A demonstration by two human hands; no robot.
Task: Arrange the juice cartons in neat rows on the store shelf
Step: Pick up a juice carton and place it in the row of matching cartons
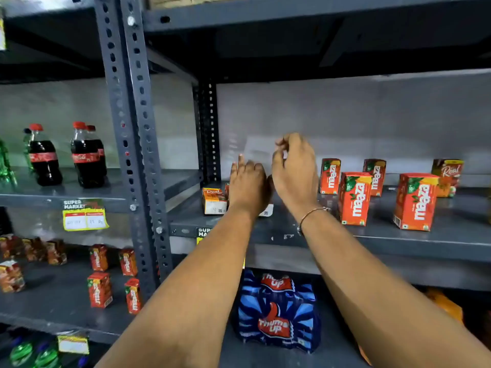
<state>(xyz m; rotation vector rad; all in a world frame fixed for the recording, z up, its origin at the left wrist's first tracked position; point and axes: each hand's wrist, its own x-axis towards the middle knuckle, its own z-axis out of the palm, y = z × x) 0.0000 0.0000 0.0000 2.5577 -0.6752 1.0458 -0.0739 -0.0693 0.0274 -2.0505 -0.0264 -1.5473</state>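
A grey metal shelf (398,243) holds the juice cartons. My left hand (248,187) lies palm down over a carton lying on its side, of which only the white end (267,210) shows. Beside it on the left lies a small Real carton (214,200). My right hand (295,168) hovers just right of the left one, fingers loosely curled with nothing visible in them. Further right, several red Maaza cartons stand scattered: two in front (355,198) (415,201) and two behind (330,176) (375,176). A dark Real carton (447,177) stands at the back right.
A slotted steel upright (132,128) divides the bays. Cola bottles (87,155) stand on the left shelf above a yellow price tag (85,215). Below left are more small cartons (99,289). A blue Thums Up pack (276,312) sits under my arms.
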